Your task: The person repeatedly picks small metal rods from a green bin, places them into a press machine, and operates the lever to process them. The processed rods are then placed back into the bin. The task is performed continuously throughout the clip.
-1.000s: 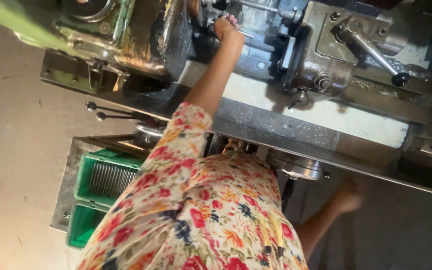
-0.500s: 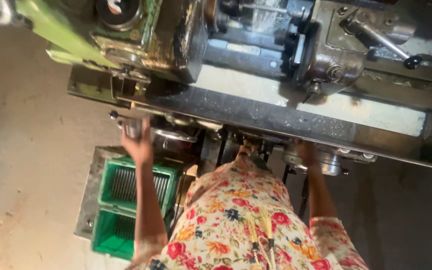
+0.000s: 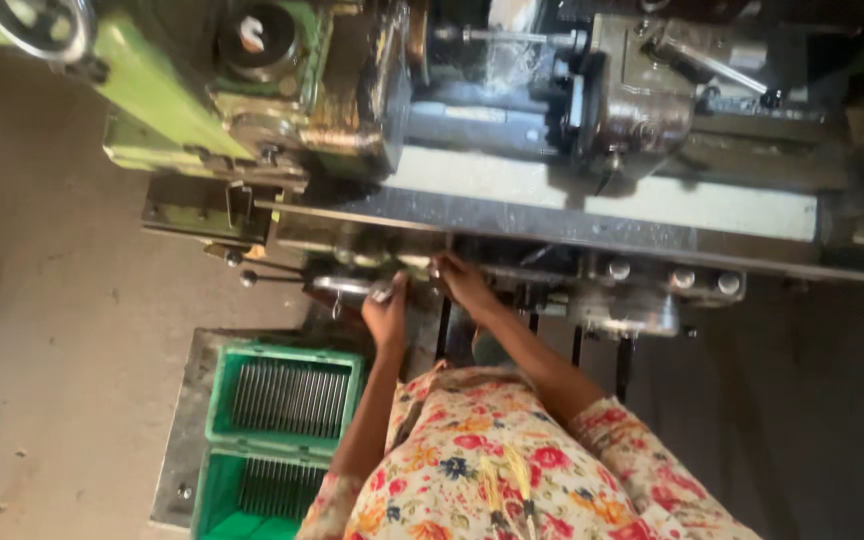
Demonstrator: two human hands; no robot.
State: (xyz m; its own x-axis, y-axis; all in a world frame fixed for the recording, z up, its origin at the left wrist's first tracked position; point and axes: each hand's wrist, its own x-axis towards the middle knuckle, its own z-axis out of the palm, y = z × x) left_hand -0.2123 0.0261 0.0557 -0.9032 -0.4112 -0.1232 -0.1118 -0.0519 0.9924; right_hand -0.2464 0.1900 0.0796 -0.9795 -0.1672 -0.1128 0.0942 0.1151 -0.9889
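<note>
Head view, left hand, right hand, green crates.

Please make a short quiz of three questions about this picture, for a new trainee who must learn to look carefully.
1. True or false: both hands are raised to the green housing of the machine.
2. Which hand is nearer to the green crate? A. left B. right
3. What lies inside the green crate?

Key
1. False. The left hand and the right hand are both low, at the front of the lathe, below its bed.
2. A. The left hand is just above the green crate.
3. Rows of thin metal rods, side by side.
</note>
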